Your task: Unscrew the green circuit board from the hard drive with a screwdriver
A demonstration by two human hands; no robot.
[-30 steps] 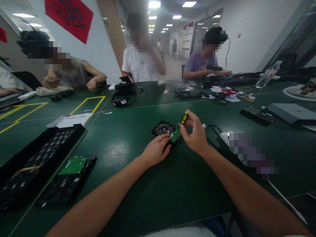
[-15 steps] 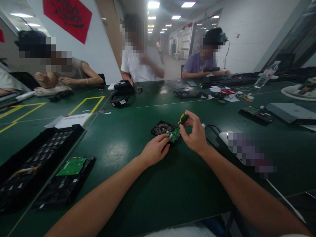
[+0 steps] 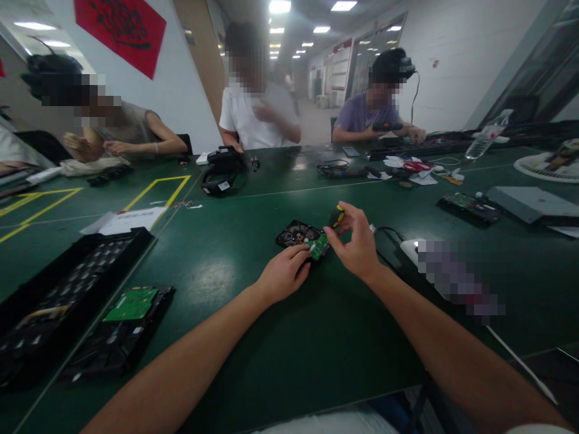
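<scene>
A black hard drive (image 3: 294, 232) with a green circuit board (image 3: 319, 246) at its near right end lies on the dark green table. My left hand (image 3: 281, 276) grips the drive's near edge, fingers on top by the board and thumb along the side. In my right hand (image 3: 357, 246) is a screwdriver (image 3: 337, 216) with a yellow and dark handle, pinched between thumb and fingers above the board's right end. The screwdriver's tip and shaft are hidden or too small to make out.
Another hard drive (image 3: 129, 328) and a long black tray (image 3: 67, 295) lie at left. On the right are a white power strip (image 3: 414, 246), a further drive (image 3: 468, 208) and a grey metal box (image 3: 534, 205). Three people sit across the table, with a headset (image 3: 221, 172) nearby.
The screwdriver handle has turned slightly in my right fingers, and the hand has shifted a little. My left hand and the hard drive stay nearly in place.
</scene>
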